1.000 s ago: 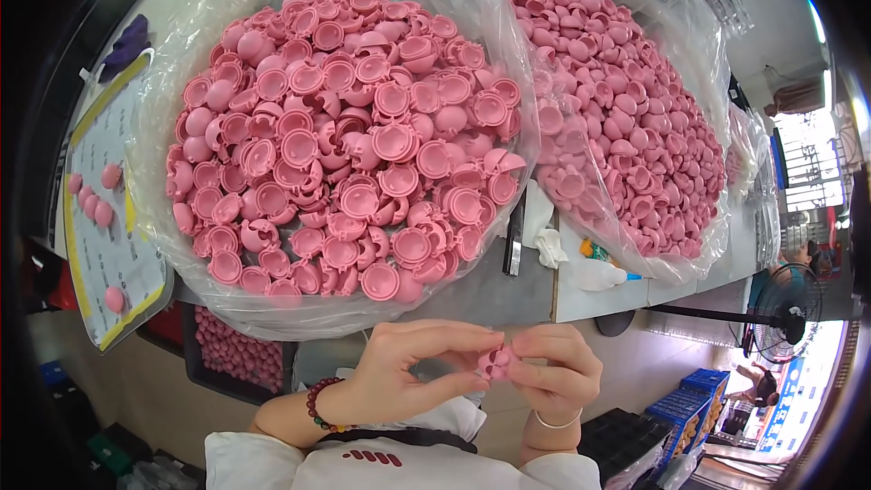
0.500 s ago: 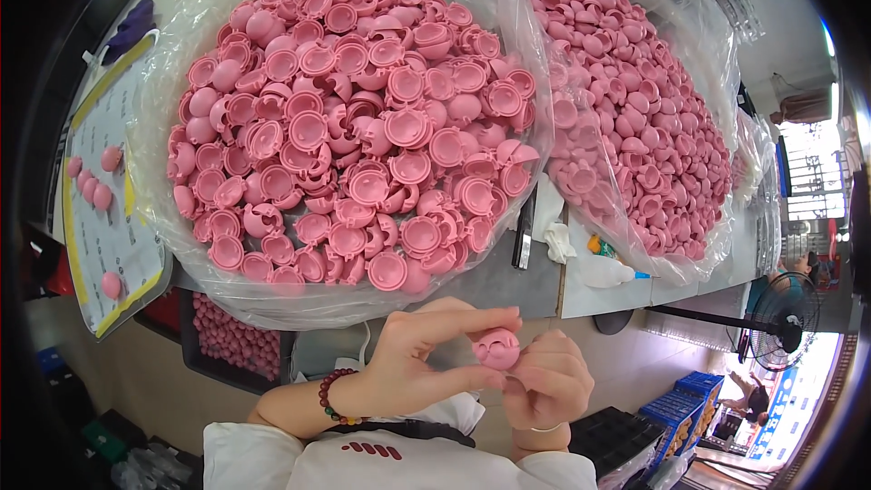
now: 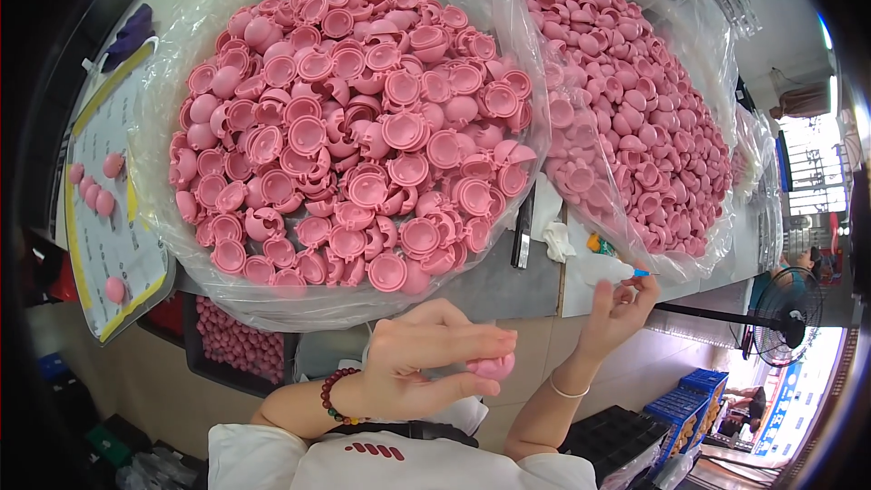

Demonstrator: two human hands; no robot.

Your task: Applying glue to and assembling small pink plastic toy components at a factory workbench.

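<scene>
My left hand (image 3: 434, 354) pinches a small pink plastic ball (image 3: 493, 367) between thumb and fingers, above the near table edge. The fingers cover most of the ball. My right hand (image 3: 619, 313) is off the ball, at the near side of a white squeeze bottle (image 3: 599, 269) with a blue needle tip (image 3: 641, 273). Its thumb and fingers are apart, right by the bottle; whether they touch it I cannot tell. In front of me lies a clear plastic bag (image 3: 245, 308) heaped with pink half shells (image 3: 349, 141).
A second bag of pink shells (image 3: 635, 118) lies at the right. At the left, several pink balls rest on a yellow-edged board (image 3: 136, 263). Below the table stands a dark crate (image 3: 193, 345) of pink balls. Crumpled white tissue (image 3: 557, 241) lies beside the bottle; a black fan (image 3: 786, 319) is at right.
My right hand has let go of the pink ball and moved right and away from me to the squeeze bottle. My left hand keeps the ball, turned slightly.
</scene>
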